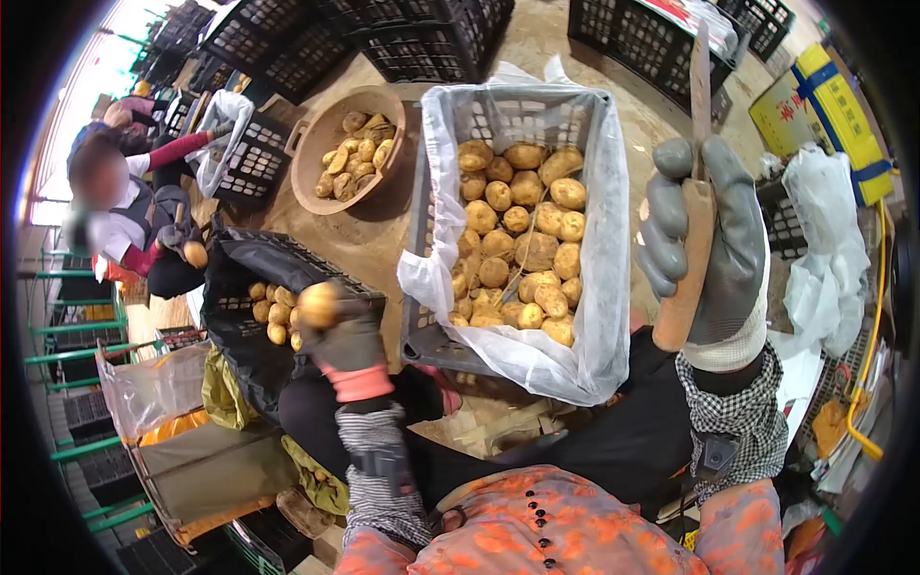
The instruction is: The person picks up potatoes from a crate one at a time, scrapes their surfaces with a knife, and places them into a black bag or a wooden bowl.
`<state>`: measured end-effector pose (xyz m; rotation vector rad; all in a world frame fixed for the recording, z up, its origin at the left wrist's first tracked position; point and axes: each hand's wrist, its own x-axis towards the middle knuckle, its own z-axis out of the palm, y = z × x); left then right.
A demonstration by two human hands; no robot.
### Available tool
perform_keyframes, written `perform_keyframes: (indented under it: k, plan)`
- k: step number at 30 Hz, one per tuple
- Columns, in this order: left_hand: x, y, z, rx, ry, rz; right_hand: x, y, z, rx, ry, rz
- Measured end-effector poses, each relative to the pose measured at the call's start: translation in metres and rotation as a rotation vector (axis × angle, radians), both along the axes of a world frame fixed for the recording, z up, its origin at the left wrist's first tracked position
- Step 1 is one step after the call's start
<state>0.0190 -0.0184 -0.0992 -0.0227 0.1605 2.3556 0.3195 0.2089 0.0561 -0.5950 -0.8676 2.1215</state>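
Note:
My left hand (350,340), in a dark glove with a pink cuff, grips a potato (318,305) above a black-lined crate (240,331) of potatoes. Both the hand and that potato are slightly blurred. On the right, my right hand (728,249) wears a grey coated glove and is wrapped round the wooden handle of a knife (685,273), its blade pointing up and away from me. Between my hands stands a crate lined with white cloth (618,240), with many potatoes (522,249) inside.
A brown basin (316,196) with potatoes sits beyond the left crate. Stacked black crates (422,48) line the far side. At the left a co-worker (134,201) holds a potato. A yellow box (829,125) and white plastic sheeting (824,240) are at the right.

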Motion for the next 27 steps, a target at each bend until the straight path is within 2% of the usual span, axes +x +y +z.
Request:
perform_keyframes:
  k: [1, 3, 5, 7, 8, 10, 11, 13, 14, 16, 17, 19, 21, 23, 24, 25, 27]
  plan:
    - [-0.012, -0.012, 0.009, -0.188, -0.014, 0.141, 0.0, -0.003, 0.003, -0.005, -0.005, -0.013]
    - [-0.002, -0.002, 0.004, -0.471, 0.252, 0.025, -0.008, -0.009, 0.014, -0.009, -0.104, -0.125]
    - [0.04, 0.035, 0.002, -0.645, 0.35, -0.399, -0.008, -0.009, 0.012, -0.012, -0.064, -0.108]
    - [0.085, 0.086, -0.01, -0.959, 1.036, -0.787, -0.011, -0.009, 0.013, -0.04, -0.121, -0.141]
    - [0.105, 0.103, -0.027, -0.898, 1.364, -0.927, -0.011, -0.007, 0.012, -0.03, -0.181, -0.149]
    - [0.123, 0.123, -0.146, -0.737, 2.248, -1.037, -0.01, -0.003, 0.008, -0.01, -0.197, -0.154]
    - [0.14, 0.132, -0.147, -0.726, 2.248, -1.038, -0.009, 0.0, 0.007, 0.007, -0.207, -0.154]
    - [0.162, 0.146, -0.14, -0.753, 2.716, -1.472, -0.007, 0.005, 0.005, -0.001, -0.223, -0.142]
    - [0.162, 0.151, -0.137, -0.74, 2.721, -1.465, -0.007, 0.008, 0.002, 0.012, -0.226, -0.154]
    - [0.156, 0.151, -0.135, -0.925, 2.136, -1.394, -0.005, 0.013, -0.001, 0.011, -0.228, -0.143]
    - [0.15, 0.147, -0.133, -0.922, 2.137, -1.391, -0.004, 0.013, -0.002, 0.014, -0.23, -0.145]
    - [0.128, 0.138, -0.112, -0.941, 0.945, -1.359, -0.005, 0.014, -0.004, -0.011, -0.217, -0.153]
    - [0.111, 0.127, -0.065, -0.793, 0.642, -1.239, -0.007, 0.012, -0.005, 0.011, -0.207, -0.131]
    - [0.097, 0.114, -0.013, -0.714, 0.63, -1.119, -0.01, 0.009, -0.007, 0.042, -0.186, -0.099]
    - [0.091, 0.106, 0.011, -0.625, 0.606, -1.023, -0.011, 0.007, -0.008, 0.07, -0.244, -0.057]
    - [0.087, 0.101, 0.033, -0.646, 0.659, -0.971, -0.014, 0.005, -0.01, 0.102, -0.303, -0.017]
    - [0.072, 0.089, 0.055, -0.549, 0.674, -0.933, -0.025, -0.001, -0.019, 0.09, -0.353, 0.058]
